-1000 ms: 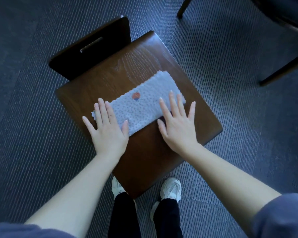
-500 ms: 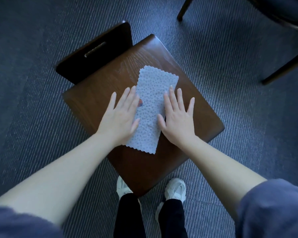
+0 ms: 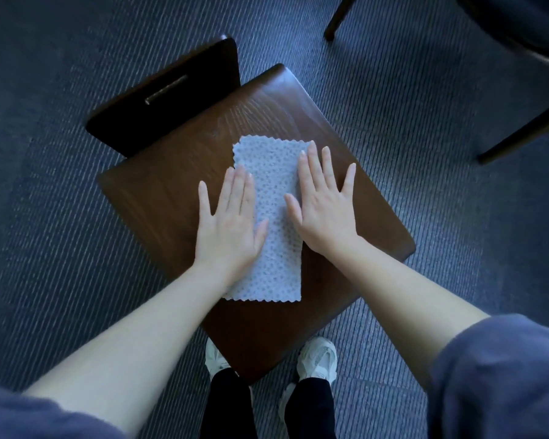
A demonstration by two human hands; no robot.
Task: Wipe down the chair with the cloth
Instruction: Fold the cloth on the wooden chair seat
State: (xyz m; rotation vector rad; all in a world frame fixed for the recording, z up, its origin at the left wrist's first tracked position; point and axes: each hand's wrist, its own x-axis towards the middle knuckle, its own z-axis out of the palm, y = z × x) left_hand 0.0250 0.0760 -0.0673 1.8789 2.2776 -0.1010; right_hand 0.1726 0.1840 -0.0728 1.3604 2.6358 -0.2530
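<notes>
Chair: its dark wooden seat lay cornerwise below you, with the backrest at the far left.
Left hand: it was flat and open, fingers straight, little finger splayed. The thumb side pressed on the cloth's left edge and the little finger lay on bare wood.
Cloth: it was spread flat on the middle of the seat. Its long axis ran away from you, with the near end by your left wrist and the far end level with your right fingertips.
Right hand: it was also flat and open, fingers spread. The thumb and inner palm rested on the cloth's right edge and the outer fingers on wood.
Nearer hand: neither, since you had one hand on each long edge.
Coming move: bare seat lay to either side of the strip, so I judge you would have needed to slide it sideways, across its long axis.
</notes>
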